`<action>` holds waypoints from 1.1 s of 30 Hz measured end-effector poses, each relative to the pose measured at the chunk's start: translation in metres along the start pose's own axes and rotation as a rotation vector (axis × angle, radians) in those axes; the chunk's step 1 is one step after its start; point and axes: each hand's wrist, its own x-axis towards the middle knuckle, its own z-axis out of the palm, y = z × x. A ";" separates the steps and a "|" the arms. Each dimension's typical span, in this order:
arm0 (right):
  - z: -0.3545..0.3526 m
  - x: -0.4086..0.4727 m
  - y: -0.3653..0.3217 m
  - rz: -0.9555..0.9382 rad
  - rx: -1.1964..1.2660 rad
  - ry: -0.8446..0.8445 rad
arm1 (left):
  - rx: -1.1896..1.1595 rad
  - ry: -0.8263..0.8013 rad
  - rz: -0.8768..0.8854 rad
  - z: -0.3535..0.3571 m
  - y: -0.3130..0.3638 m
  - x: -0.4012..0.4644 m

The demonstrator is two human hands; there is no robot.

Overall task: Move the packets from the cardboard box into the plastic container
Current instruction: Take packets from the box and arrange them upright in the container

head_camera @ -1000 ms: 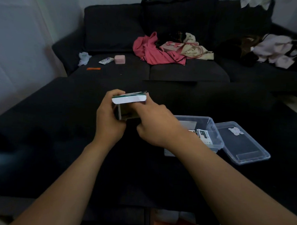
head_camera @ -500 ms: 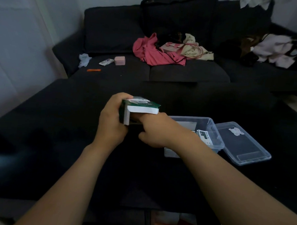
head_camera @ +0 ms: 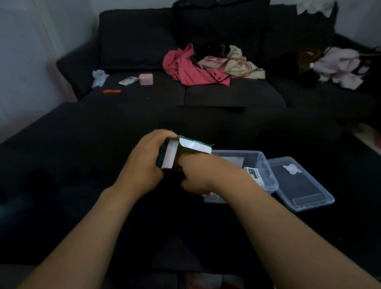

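A: Report the position of the cardboard box (head_camera: 180, 152).

B: It is held above the dark table (head_camera: 75, 161), just left of the plastic container (head_camera: 269, 171). Its open end faces the camera, with a white flap lifted over the opening.

A: State of the left hand (head_camera: 145, 162)?

B: Its fingers are wrapped around the left side of the box, gripping it.

A: State of the right hand (head_camera: 202, 173)?

B: Its fingers reach into the box opening under the flap. They are hidden inside, so I cannot tell whether they pinch a packet.

A: Contents of the container?

B: One white and green packet (head_camera: 255, 174) leans against its near right wall. The clear lid (head_camera: 301, 184) lies flat on the table, touching the container's right side.

A: Background items?

B: A dark sofa (head_camera: 146, 44) carries a pink cloth (head_camera: 188, 70) and a small pink block (head_camera: 145, 79).
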 end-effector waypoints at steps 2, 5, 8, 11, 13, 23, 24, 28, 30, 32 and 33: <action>0.005 0.001 -0.002 0.023 0.227 -0.073 | 0.035 0.005 0.025 0.001 0.000 0.000; 0.003 0.003 -0.005 0.080 0.365 -0.102 | 0.065 0.027 0.074 0.003 0.003 -0.001; 0.002 0.005 -0.006 0.105 0.344 -0.075 | 0.079 0.024 0.108 0.002 0.006 -0.001; 0.003 0.001 -0.006 0.098 0.218 -0.046 | 0.075 -0.022 0.087 0.001 0.008 -0.001; 0.004 0.000 -0.005 0.068 0.100 0.000 | 0.069 -0.048 0.070 0.000 0.008 -0.001; 0.005 0.004 -0.002 -0.022 0.459 -0.109 | -0.076 -0.106 -0.072 -0.018 0.015 -0.002; 0.005 0.004 -0.004 -0.034 0.535 -0.131 | -0.072 -0.085 -0.069 -0.019 0.016 -0.002; 0.013 0.006 -0.012 -0.092 0.763 -0.177 | -0.029 -0.128 -0.050 -0.025 0.013 0.002; 0.016 0.006 -0.016 -0.088 0.879 -0.194 | 0.013 -0.221 -0.089 -0.031 0.009 0.005; 0.020 0.007 -0.019 -0.071 0.948 -0.195 | 0.007 -0.283 -0.112 -0.034 0.007 0.005; 0.022 0.008 -0.019 -0.070 0.958 -0.192 | -0.008 -0.295 -0.120 -0.034 0.006 0.004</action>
